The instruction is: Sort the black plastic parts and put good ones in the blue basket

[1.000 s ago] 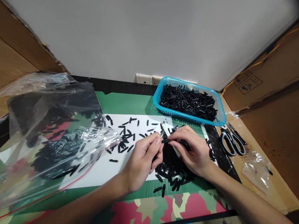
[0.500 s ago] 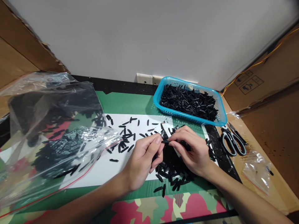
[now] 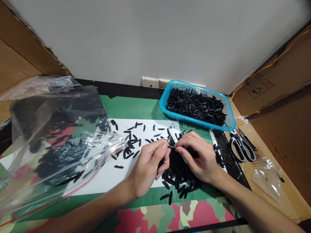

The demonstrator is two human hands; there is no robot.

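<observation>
My left hand (image 3: 152,158) is closed, pinching one end of a small black strip (image 3: 171,147) between thumb and bent fingers. The thumb and forefinger of my right hand (image 3: 198,155) grip its other end, so the strip spans the short gap between my hands. A narrow white stick-like piece (image 3: 172,134) slants just behind the right fingertips; whether that hand touches it cannot be seen. Under both hands lies a dark heap of similar black strips (image 3: 178,179), partly covered by my right hand. More loose strips (image 3: 131,141) are scattered over a white sheet (image 3: 102,184) to the left.
A blue plastic basket (image 3: 194,121) full of black strips stands at the back right. Scissors (image 3: 240,147) and a small clear bag (image 3: 267,181) lie on cardboard at right. A large clear zip bag (image 3: 58,161) holding black pieces covers the left side. The wall (image 3: 155,38) closes off the back.
Almost nothing differs. Both hands keep their pinch on the strip, with only a very slight shift of the right hand.
</observation>
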